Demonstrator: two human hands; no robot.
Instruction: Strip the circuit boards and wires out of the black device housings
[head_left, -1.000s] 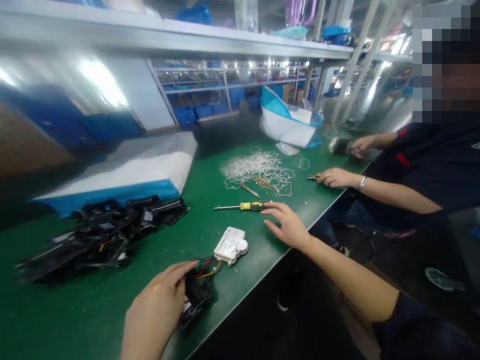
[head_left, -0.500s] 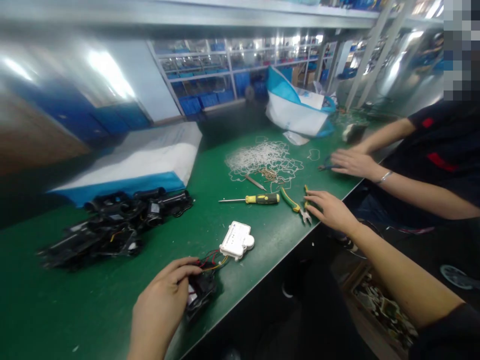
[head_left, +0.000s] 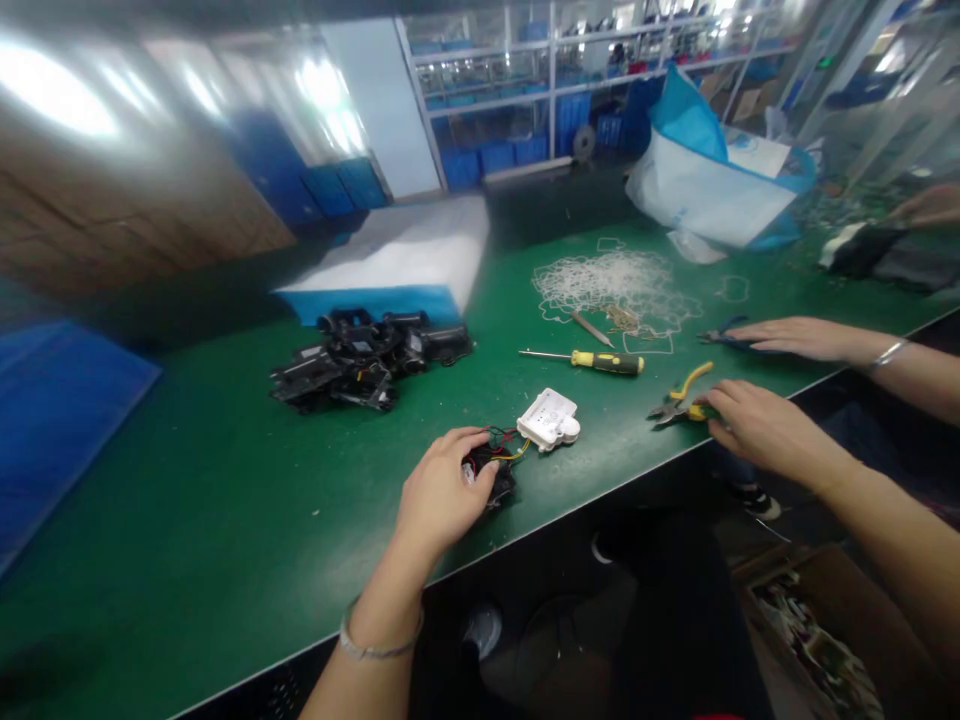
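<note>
My left hand (head_left: 442, 492) is curled over a small black part (head_left: 496, 478) near the front edge of the green table (head_left: 225, 500). Red, yellow and black wires (head_left: 508, 446) run from that part to a white plastic module (head_left: 550, 419). My right hand (head_left: 754, 425) grips the yellow-handled cutting pliers (head_left: 681, 396), which lie low over the table edge at the right. A yellow-and-black screwdriver (head_left: 592, 359) lies just beyond the module.
A pile of black parts (head_left: 365, 357) sits mid-table, behind it a white-and-blue box (head_left: 397, 257). White wire loops (head_left: 615, 285) and a blue-and-white bag (head_left: 705, 180) lie farther back. A co-worker's hand (head_left: 799, 337) rests on a tool at the right.
My right hand has closed on the pliers and turned them. The view has swung left and down, and my left hand has stayed on the black part.
</note>
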